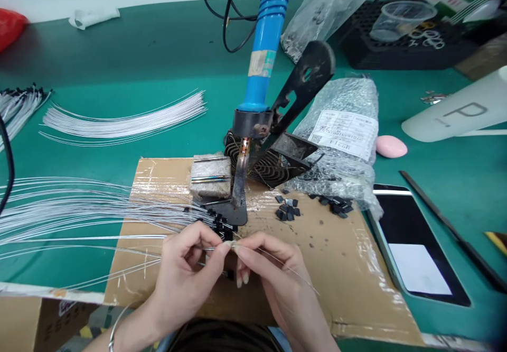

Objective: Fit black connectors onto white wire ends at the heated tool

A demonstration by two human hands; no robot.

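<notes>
My left hand point(194, 267) pinches thin white wires between thumb and index finger. My right hand point(273, 272) is closed beside it, the fingertips of both almost touching. A thin silvery wire point(295, 272), which looks like solder, runs through my right fingers and sticks out to the lower right. What lies between the fingertips is too small to make out. Just above stands a blue-handled soldering iron point(255, 77), its tip point(239, 183) pointing down over a dark metal plate point(237, 215). A bundle of white wires point(99, 212) with black connectors point(224, 225) at the ends reaches in from the left.
Brown cardboard point(336, 272) covers the work spot. Around the iron are a stained sponge block point(210, 185), a black fan point(269, 164), loose black pieces point(288, 210) and a bubble-wrap package point(340, 130). A phone point(420, 251) and tweezers point(455, 230) lie right; another wire bundle point(127, 119) lies back left.
</notes>
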